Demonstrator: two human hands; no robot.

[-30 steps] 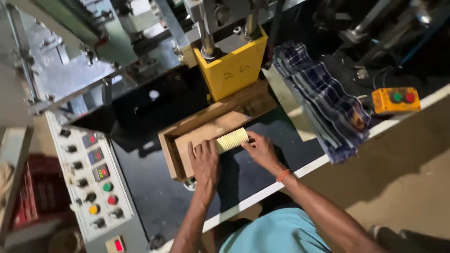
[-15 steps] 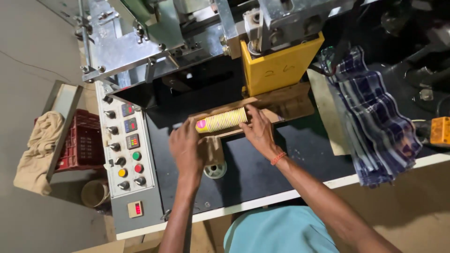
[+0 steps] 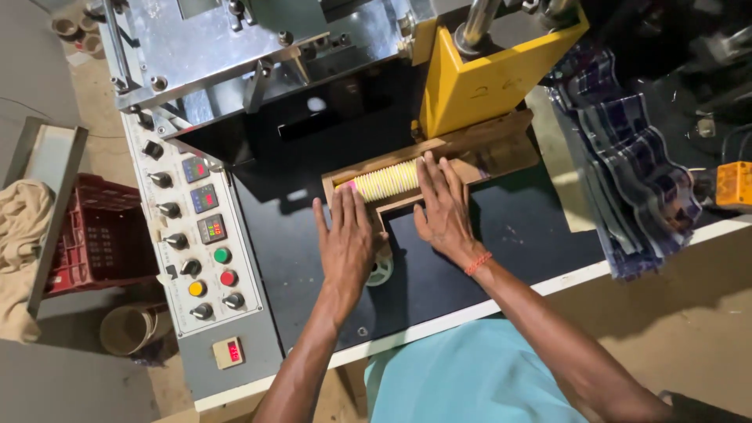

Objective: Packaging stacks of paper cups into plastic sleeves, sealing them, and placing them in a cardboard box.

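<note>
Fingers [image 3: 433, 174] flatter now on yellow roll [image 3: 384, 182] (pressing)

The right hand [image 3: 443, 205] covers the right end of the pale yellow ribbed roll [image 3: 381, 181], and the left hand [image 3: 345, 239] hides the near wall of the wooden tray [image 3: 501, 145] and part of a small round disc [image 3: 381, 270] on the black table. The yellow press block [image 3: 486, 78] is cut off by the top edge, the orange button box [image 3: 735, 185] by the right edge. The control panel [image 3: 200, 243] displays are too small to make out
</note>
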